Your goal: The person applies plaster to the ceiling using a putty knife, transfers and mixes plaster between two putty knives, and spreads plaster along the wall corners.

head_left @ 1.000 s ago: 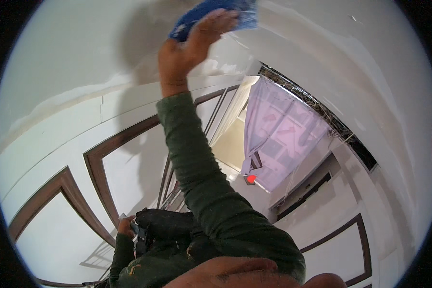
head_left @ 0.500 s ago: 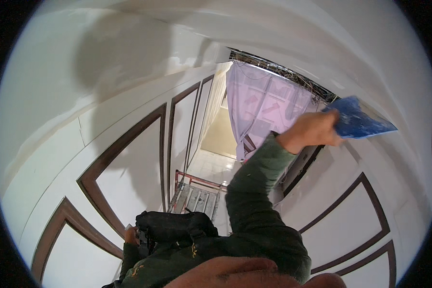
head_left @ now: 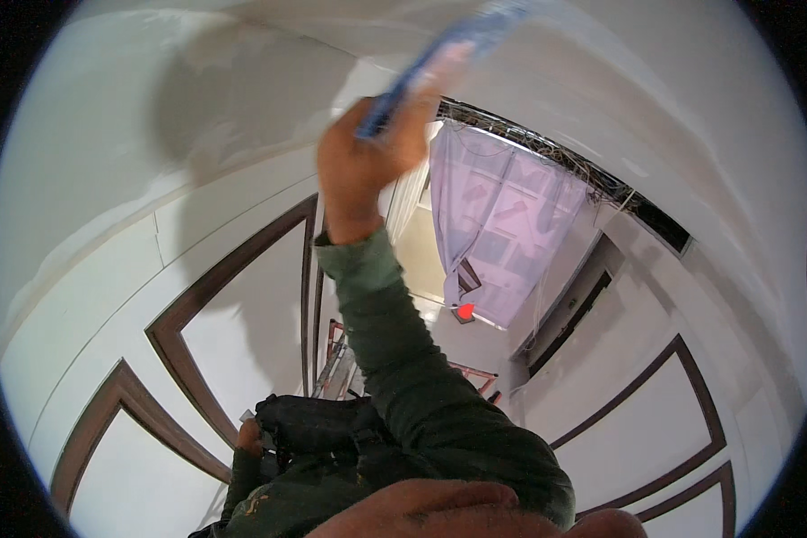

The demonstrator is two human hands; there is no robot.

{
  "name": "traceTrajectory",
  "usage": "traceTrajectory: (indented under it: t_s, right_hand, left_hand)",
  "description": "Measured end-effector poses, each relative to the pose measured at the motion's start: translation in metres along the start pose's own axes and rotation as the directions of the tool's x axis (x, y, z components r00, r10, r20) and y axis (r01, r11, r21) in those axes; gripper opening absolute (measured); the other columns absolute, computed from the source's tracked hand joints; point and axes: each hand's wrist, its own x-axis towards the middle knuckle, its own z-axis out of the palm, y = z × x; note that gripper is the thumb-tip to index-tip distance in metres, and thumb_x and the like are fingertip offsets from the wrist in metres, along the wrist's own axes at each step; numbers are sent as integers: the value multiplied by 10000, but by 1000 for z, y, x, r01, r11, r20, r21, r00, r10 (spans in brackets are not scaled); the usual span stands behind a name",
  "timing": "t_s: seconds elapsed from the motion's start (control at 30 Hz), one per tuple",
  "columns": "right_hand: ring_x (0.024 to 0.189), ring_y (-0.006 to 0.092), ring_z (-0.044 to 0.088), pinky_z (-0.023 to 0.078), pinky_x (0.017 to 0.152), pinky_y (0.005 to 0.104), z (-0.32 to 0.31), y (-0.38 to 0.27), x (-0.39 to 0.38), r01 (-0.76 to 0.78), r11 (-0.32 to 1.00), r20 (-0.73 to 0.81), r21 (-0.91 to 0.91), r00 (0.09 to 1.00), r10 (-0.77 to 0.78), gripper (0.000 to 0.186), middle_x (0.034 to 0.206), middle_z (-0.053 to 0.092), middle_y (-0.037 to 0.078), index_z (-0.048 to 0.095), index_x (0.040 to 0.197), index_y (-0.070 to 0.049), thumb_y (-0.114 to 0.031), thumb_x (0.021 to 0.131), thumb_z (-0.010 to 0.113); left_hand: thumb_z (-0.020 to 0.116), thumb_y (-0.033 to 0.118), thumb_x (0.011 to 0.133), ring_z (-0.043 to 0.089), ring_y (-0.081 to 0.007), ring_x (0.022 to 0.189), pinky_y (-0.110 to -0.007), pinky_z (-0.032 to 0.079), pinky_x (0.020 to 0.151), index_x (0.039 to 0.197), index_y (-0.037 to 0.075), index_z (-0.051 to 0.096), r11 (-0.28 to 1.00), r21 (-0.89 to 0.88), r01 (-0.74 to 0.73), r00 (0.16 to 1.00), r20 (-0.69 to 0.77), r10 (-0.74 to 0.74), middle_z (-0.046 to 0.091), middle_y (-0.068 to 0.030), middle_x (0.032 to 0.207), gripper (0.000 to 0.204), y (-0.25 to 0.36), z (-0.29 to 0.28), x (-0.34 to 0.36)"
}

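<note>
My right hand (head_left: 357,166) is raised in front of me, closed around a blue putty spreader (head_left: 489,29). The spreader is smeared by motion and slants up to the right, close below the white ceiling (head_left: 601,99); whether its edge touches the surface I cannot tell. Low on the left, my left hand (head_left: 249,437) shows only in part beside a black bag (head_left: 318,426) at my chest. A small pale tip sticks up from its closed fingers, too small to name.
White walls with brown moulding frames (head_left: 233,269) stand on both sides. A ceiling opening with loose wires (head_left: 547,148) lies ahead, above a sheer lilac curtain (head_left: 502,224). Below me are parts of a red-railed scaffold (head_left: 475,375). A shadow falls across the left wall.
My right hand has swung from the right across to the upper left with the blue spreader, which has turned from pointing right to slanting upward. My left hand has barely moved.
</note>
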Motion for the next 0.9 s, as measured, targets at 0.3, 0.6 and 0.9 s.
traceTrajectory:
  t_s: [0.3, 0.6, 0.9]
  right_hand:
    - [1354, 424, 116, 62, 1073, 557, 54, -4, -61, -93, 973, 196, 211, 979, 51, 715, 1457, 176, 233, 223, 1416, -73, 6, 750, 472]
    - [839, 155, 555, 422, 757, 277, -37, 0, -102, -585, 699, -9, 411, 764, 645, 190, 945, 591, 97, 524, 1008, 47, -3, 832, 574]
    - [377, 219, 371, 328, 402, 286, -104, 33, -47, -107, 816, -43, -568, 994, 100, 183, 506, 453, 108, 555, 904, 41, 96, 729, 559]
  left_hand:
    - [580, 115, 691, 577, -333, 706, -440, 432, 613, 914, 6, 604, 998, -64, 28, 991, -130, -36, 616, -199, 807, 250, 8, 7, -15]
    - [534, 110, 833, 599, -161, 799, -263, 489, 718, 958, -31, 610, 909, -415, 38, 993, -89, -82, 642, -79, 872, 203, 175, -45, -19]
    - [561, 42, 783, 495, -111, 657, -238, 434, 636, 967, -4, 581, 529, -845, 82, 994, 30, -106, 450, 24, 732, 191, 233, -67, 11]
